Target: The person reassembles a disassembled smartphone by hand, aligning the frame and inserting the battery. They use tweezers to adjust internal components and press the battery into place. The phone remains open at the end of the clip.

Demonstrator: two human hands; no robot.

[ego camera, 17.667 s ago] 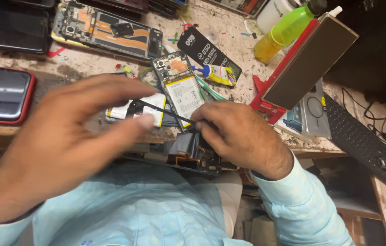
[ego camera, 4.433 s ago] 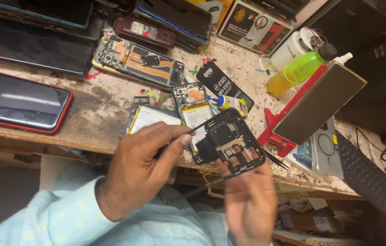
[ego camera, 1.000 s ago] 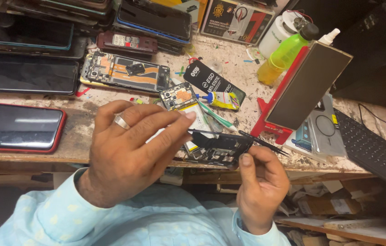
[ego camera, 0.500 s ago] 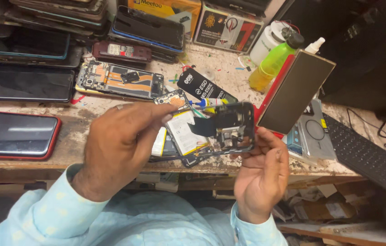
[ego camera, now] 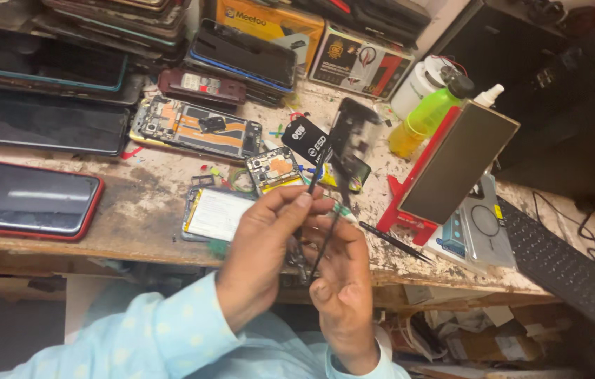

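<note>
My right hand (ego camera: 343,284) grips the lower edge of an opened black phone body (ego camera: 350,133), which stands nearly upright above the bench edge and is blurred by motion. My left hand (ego camera: 266,256) sits just left of it, fingers pinched around a thin dark tool (ego camera: 315,179) whose tip lies against the phone body. Both hands touch each other in front of the worn workbench (ego camera: 143,210). Light blue sleeves cover both wrists.
On the bench lie a red-cased phone (ego camera: 27,200), an opened phone with orange parts (ego camera: 195,126), a phone with a white battery (ego camera: 216,214), a black packet (ego camera: 308,140) and black tweezers (ego camera: 395,242). A yellow-green bottle (ego camera: 427,119), red stand (ego camera: 452,165) and keyboard (ego camera: 564,267) are right.
The phone body has swung from lying flat in my right hand to standing upright and edge-on. My left hand has dropped lower and closer to my right hand.
</note>
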